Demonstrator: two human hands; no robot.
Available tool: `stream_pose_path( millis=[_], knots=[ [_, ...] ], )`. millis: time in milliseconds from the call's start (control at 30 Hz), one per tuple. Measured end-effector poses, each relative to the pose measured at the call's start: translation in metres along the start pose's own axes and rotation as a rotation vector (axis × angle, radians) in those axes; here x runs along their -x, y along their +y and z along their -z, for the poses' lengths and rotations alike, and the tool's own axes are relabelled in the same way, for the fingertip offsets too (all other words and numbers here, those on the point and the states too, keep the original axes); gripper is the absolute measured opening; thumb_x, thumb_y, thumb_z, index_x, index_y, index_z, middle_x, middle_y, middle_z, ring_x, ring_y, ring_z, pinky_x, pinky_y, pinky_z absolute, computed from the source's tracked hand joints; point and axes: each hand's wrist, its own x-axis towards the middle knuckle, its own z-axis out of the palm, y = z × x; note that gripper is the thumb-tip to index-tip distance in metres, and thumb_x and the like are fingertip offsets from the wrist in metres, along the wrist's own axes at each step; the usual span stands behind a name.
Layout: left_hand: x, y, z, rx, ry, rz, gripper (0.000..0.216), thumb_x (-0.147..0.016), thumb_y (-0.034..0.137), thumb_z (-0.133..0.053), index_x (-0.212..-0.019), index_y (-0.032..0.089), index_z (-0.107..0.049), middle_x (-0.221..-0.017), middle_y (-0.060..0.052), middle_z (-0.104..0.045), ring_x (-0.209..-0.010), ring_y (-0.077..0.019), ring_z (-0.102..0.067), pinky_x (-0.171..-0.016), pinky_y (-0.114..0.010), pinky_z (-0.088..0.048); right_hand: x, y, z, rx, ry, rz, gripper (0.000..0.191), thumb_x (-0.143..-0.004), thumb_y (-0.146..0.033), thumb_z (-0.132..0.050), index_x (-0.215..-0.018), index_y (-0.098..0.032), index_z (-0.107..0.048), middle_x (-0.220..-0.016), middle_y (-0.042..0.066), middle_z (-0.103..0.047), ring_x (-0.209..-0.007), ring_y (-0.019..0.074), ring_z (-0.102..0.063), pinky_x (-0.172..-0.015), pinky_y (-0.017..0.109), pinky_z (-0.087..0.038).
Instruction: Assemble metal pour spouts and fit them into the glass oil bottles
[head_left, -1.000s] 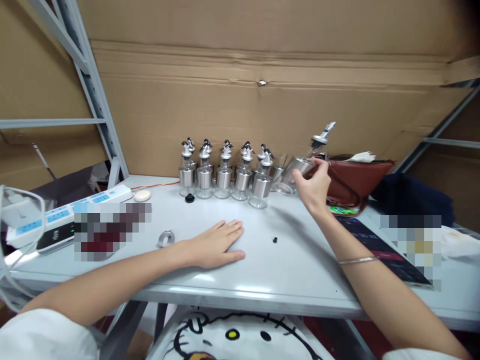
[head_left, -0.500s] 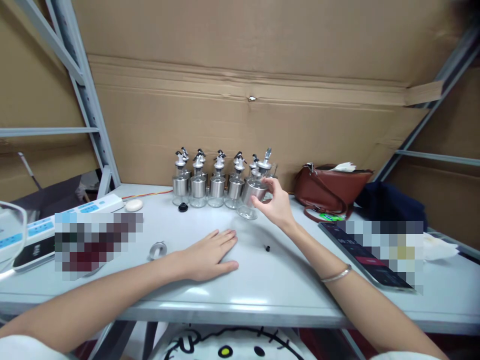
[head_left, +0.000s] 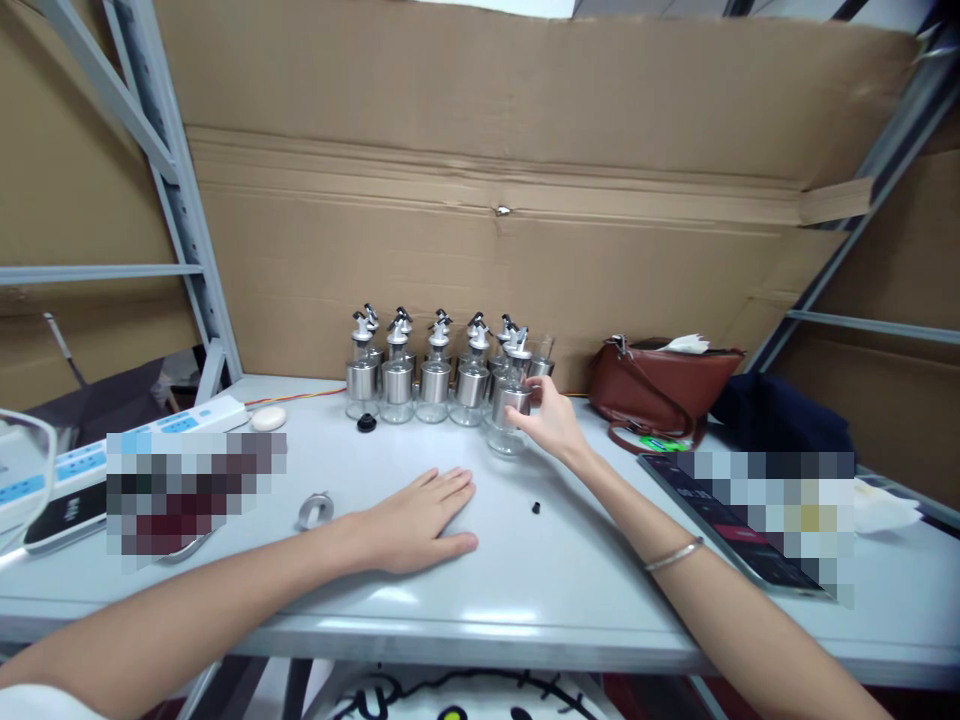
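My right hand point(head_left: 556, 422) has its thumb and fingers around a glass oil bottle point(head_left: 511, 408) with a steel band and a pour spout. The bottle looks upright, its base at the table, at the right end of the front row. To its left stand several similar bottles point(head_left: 397, 382) in two rows, all with spouts. Behind my fingers is a bottle point(head_left: 541, 366) whose top is clear glass. Palm down on the table, my left hand point(head_left: 420, 522) lies flat with fingers spread, holding nothing. A small black piece point(head_left: 536, 508) lies between my hands.
On the white table point(head_left: 480, 570) a grey ring point(head_left: 316, 511) lies by my left wrist and a black cap point(head_left: 366, 423) before the bottles. A power strip point(head_left: 180, 424) and white disc point(head_left: 268, 418) are left; a brown bag point(head_left: 667, 385) and tablet point(head_left: 727, 525) right. Cardboard point(head_left: 480, 260) stands behind.
The bottle in my right hand has gone from tilted to upright and sits lower, level with the front row. My left hand stays flat. The camera view has tipped up slightly.
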Motion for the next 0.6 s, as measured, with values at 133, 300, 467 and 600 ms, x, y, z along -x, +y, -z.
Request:
stream_pose_path(
  millis=[133, 300, 467, 600],
  knots=[
    [0.000, 0.000, -0.001, 0.001, 0.004, -0.006, 0.071, -0.092, 0.053, -0.029, -0.146, 0.008, -0.021, -0.154, -0.013, -0.011, -0.144, -0.0237, -0.008, -0.118, -0.043, -0.008, -0.001, 0.001, 0.000, 0.003, -0.027, -0.034, 0.043, -0.063, -0.042, -0.059, -0.097, -0.018, -0.046, -0.086, 0.008, -0.064, -0.081, 0.0241, -0.059, -0.077, 0.035, -0.045],
    [-0.001, -0.001, -0.001, -0.004, 0.005, -0.010, 0.071, -0.092, 0.053, -0.029, -0.146, 0.006, -0.019, -0.154, -0.014, -0.010, -0.144, -0.0242, -0.008, -0.118, -0.044, -0.008, -0.007, 0.008, 0.011, 0.000, 0.005, -0.081, 0.040, -0.062, -0.036, -0.059, -0.097, -0.019, -0.047, -0.088, 0.008, -0.065, -0.080, 0.0235, -0.060, -0.075, 0.034, -0.046],
    [-0.001, 0.001, 0.001, -0.009, -0.007, -0.002, 0.071, -0.092, 0.052, -0.030, -0.145, 0.006, -0.019, -0.154, -0.014, -0.010, -0.144, -0.0234, -0.008, -0.118, -0.043, -0.007, -0.017, 0.028, 0.021, 0.061, 0.175, -0.156, 0.046, -0.063, -0.037, -0.061, -0.104, -0.017, -0.050, -0.096, 0.012, -0.066, -0.086, 0.0274, -0.063, -0.078, 0.037, -0.047],
    [0.000, 0.002, 0.001, -0.007, -0.004, 0.005, 0.070, -0.093, 0.051, -0.030, -0.145, 0.005, -0.020, -0.154, -0.013, -0.011, -0.144, -0.0226, -0.009, -0.118, -0.041, -0.007, -0.024, 0.050, 0.019, 0.004, 0.229, -0.183, 0.053, -0.064, -0.039, -0.067, -0.107, -0.013, -0.053, -0.096, 0.015, -0.068, -0.088, 0.0285, -0.065, -0.083, 0.040, -0.049]
  ],
)
